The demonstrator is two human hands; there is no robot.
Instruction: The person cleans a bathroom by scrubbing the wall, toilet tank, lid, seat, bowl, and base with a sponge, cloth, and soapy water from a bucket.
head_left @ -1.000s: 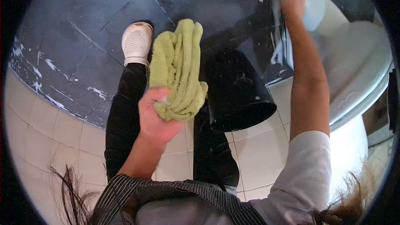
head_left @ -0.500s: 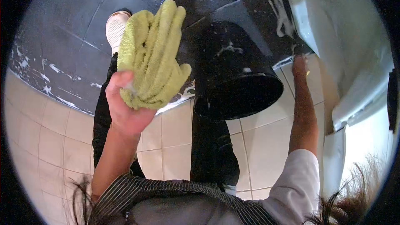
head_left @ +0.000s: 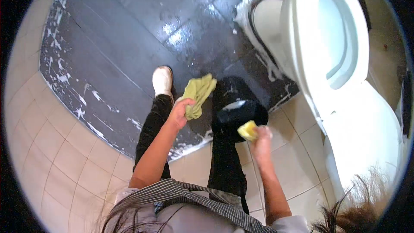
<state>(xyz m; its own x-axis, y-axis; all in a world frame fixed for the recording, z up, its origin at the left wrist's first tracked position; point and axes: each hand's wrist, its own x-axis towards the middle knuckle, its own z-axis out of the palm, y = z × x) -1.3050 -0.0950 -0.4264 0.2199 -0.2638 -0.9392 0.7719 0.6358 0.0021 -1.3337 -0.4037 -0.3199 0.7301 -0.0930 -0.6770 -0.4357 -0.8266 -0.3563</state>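
Note:
A folded yellow-green cloth (head_left: pixel 199 95) is gripped at its lower left by my left hand (head_left: pixel 180 113), over the dark floor beside my shoe. My right hand (head_left: pixel 261 141) is closed on a small yellow sponge (head_left: pixel 247 130), held at the near right rim of a black bucket (head_left: pixel 233 118). Some white foam (head_left: pixel 234 105) shows at the bucket. The bucket stands between the cloth and the toilet, close to my right leg. Foam whitens the fingers of my right hand, which are slightly blurred.
A white toilet (head_left: pixel 297 39) with its seat exposed stands at the right, with foam around its base. Dark wet floor tiles (head_left: pixel 125 39) carry white foam streaks along their left and near edges. Beige tiles (head_left: pixel 297 164) border them. My light shoe (head_left: pixel 162 81) rests on the dark tiles.
My right hand has come away from the toilet's base and over to the bucket with the sponge. The cloth in my left hand is lower and farther from the camera. The view has shifted, showing more toilet.

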